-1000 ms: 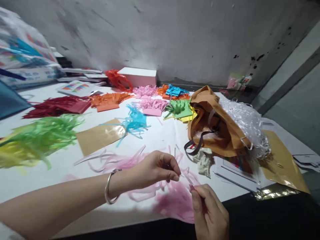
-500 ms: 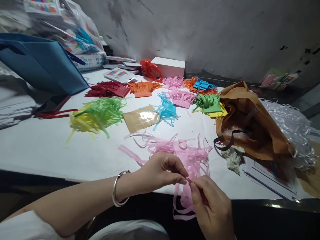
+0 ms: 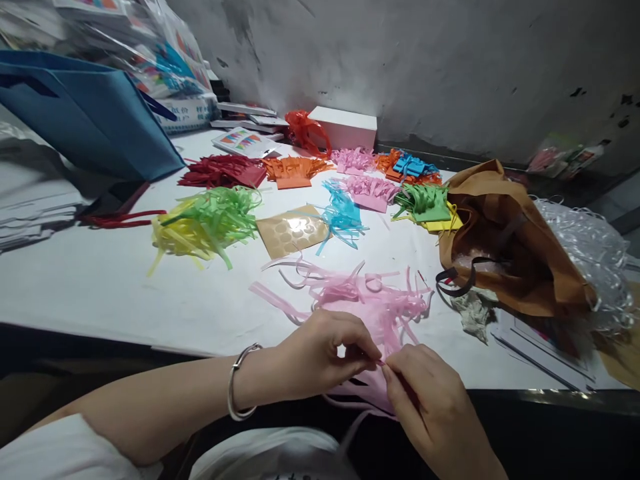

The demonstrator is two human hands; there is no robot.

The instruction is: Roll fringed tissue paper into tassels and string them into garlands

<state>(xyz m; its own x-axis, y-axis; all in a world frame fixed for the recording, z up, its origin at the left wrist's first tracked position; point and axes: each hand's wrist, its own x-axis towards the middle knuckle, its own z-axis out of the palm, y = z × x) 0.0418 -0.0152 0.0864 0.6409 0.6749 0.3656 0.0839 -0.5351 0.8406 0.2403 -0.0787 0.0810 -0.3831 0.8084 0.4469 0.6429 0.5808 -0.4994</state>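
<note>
A heap of pink tissue-paper fringe (image 3: 370, 300) lies at the table's front, some strips drooping over the edge. My left hand (image 3: 335, 350), a silver bangle at its wrist, pinches a piece of pink paper between thumb and fingers. Against it, the fingertips of my right hand (image 3: 435, 400) are closed on the same pink paper. The gripped part looks thin and twisted, mostly covered by my fingers. Beyond the heap are a tan sheet of round clear stickers (image 3: 295, 232) and blue paper fringe (image 3: 343, 213).
Green and yellow fringe (image 3: 210, 223) lies left; dark red fringe (image 3: 220, 171) and orange fringe (image 3: 295, 172) sit behind. A brown bag (image 3: 530, 280) opens at right beside white shredded strands (image 3: 583, 247). A blue bag (image 3: 95, 120) stands far left. A white box (image 3: 345, 127) rests against the wall.
The view has shifted slightly. Both hands stay pinched together on the pink paper, and the strips hanging below them have swung up and to the left.
</note>
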